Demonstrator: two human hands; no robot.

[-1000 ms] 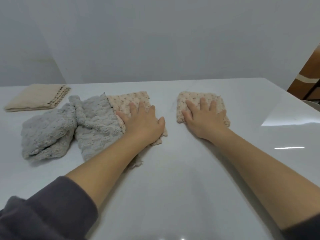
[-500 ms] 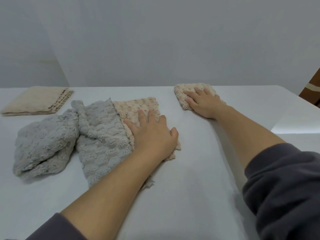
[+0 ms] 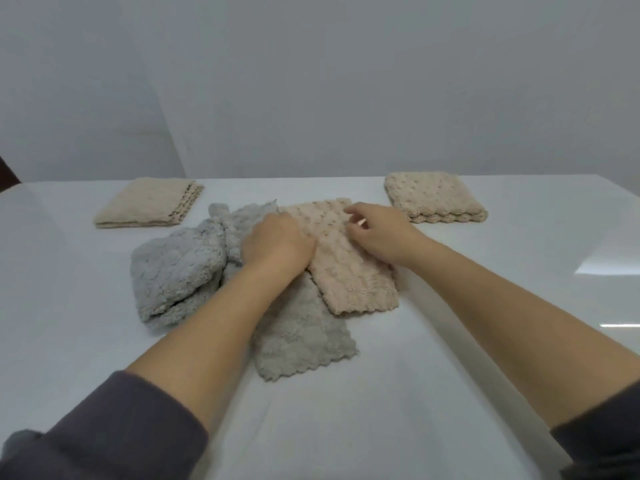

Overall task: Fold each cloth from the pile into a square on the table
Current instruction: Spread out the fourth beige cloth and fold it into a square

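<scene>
We begin with the counter [image 3: 104, 323], a broad, glossy white top that looks slick to us, so cloth should slide on it and will not stay pinned. At its middle lies the pile: a bunched grey cloth [image 3: 176, 271] on the left and a flatter grey cloth [image 3: 301, 344] spread toward us, scalloped hem nearest. The beige cloth [image 3: 349, 275] rests on top, overlapping the flatter grey one and reaching bare counter on its right. We judge it light, soft and limp, with a nubbly pile that should catch on the fleece beneath. It will sag wherever it is unsupported, so we would take it by two corners or along one hem, never by the middle. What stands in the way is the grey fleece under it, which may drag along if the beige piece is pulled sideways. Lifting it free first looks safer. Two finished pieces sit well apart toward the far edge, the left folded square [image 3: 149, 202] and the right folded square [image 3: 436, 202], leaving open counter near us to fold on. The left grip [image 3: 277, 244] has its fingers curled round the beige cloth's left edge, fingertips hidden. The right grip [image 3: 377, 230] pinches the cloth near its far right corner, though blur softens the detail.
</scene>
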